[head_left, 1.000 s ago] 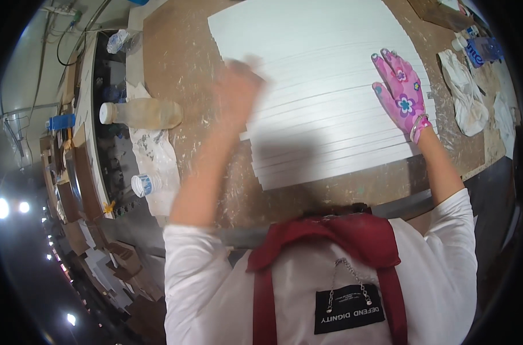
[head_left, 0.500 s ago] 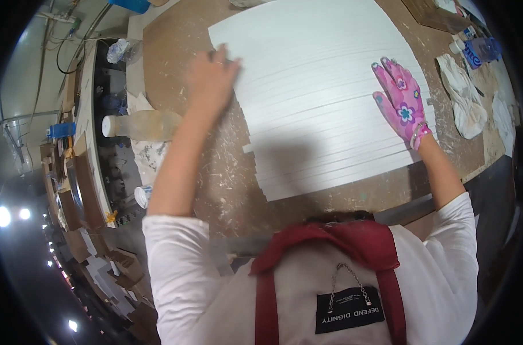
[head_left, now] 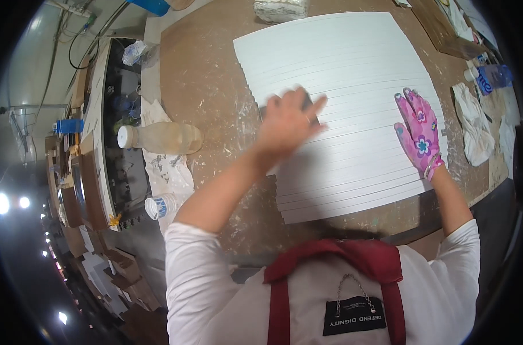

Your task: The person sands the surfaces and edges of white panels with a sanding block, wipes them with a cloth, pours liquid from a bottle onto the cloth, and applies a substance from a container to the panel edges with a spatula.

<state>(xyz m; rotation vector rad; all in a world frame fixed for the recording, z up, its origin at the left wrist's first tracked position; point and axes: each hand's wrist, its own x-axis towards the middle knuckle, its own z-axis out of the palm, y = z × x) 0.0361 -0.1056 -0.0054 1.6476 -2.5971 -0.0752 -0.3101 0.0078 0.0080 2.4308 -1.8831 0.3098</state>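
A row of long white slats (head_left: 342, 155) lies side by side on the brown worktable (head_left: 198, 80), their left ends stepped unevenly. My bare left hand (head_left: 287, 123) is over the left part of the slats, slightly blurred. Under its fingers is a dark grey flat block (head_left: 314, 109), most of it hidden by the hand; it looks like a sanding block. On the right end of the slats rests my right hand (head_left: 420, 129), flat with the fingers stretched, in a pink flowered glove.
A cloudy bottle with a white cap (head_left: 166, 138) lies on a stained cloth (head_left: 172, 172) at the left, near a white tub (head_left: 159, 206). A wrapped bundle (head_left: 280, 10) sits at the far edge. To the right are a crumpled white cloth (head_left: 473, 129) and a blue-labelled bottle (head_left: 491, 77).
My left hand has moved from the slats' far left edge inward and nearer, with the dark block under it. My right hand stays on the right end. The whole view has shifted slightly.
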